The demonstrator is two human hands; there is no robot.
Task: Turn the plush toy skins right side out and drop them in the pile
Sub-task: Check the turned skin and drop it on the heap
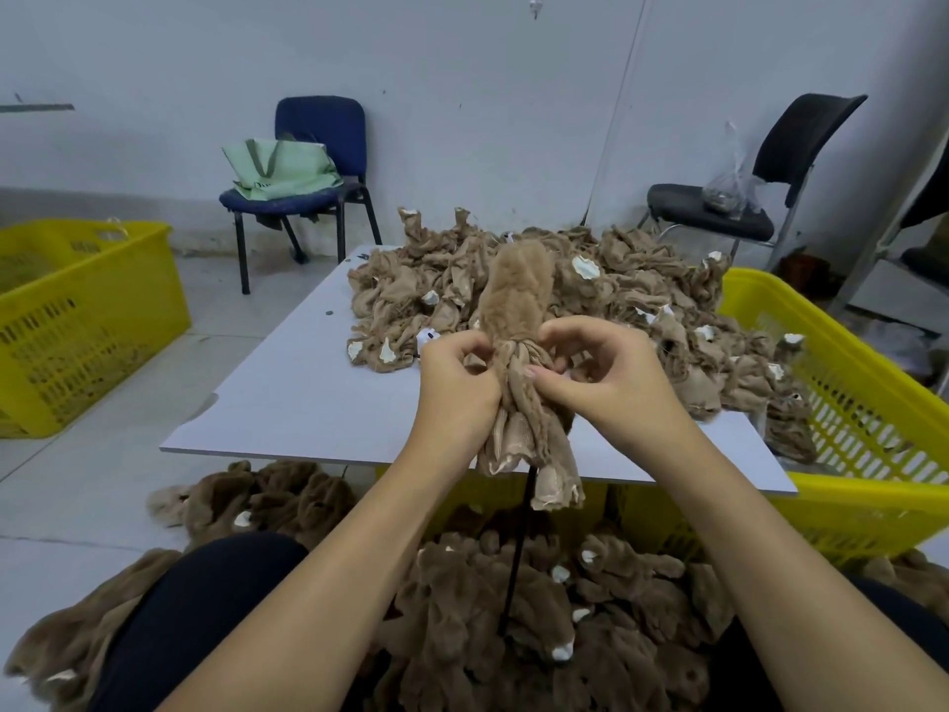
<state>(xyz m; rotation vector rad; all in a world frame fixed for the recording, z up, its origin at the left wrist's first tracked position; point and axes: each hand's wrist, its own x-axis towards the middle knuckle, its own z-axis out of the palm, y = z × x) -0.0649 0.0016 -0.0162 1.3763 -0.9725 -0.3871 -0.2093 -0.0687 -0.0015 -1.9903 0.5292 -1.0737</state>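
— While the person sits at the white worktop point(308, 403), what are the biggest things?

— On the floor around the knees lies the pile point(590, 608) of dark brown furry skins, already with the fur outside. On the far part of the worktop is a heap point(565, 290) of pale skins, inside out. A yellow basket point(847, 403) stands at the right, touching the worktop edge; another yellow basket point(77, 326) stands well apart at the left.

— And the skin in work?

— The plush skin point(518, 362) is held upright above the near edge of the worktop. Its top part shows fur; the lower part shows the bare backing, bunched.

— How is the grip?

— The left hand point(457, 388) grips the bunched fabric with curled fingers. The right hand point(601, 372) pinches the same fabric from the other side. A thin black rod point(516, 557) rises from below into the skin.
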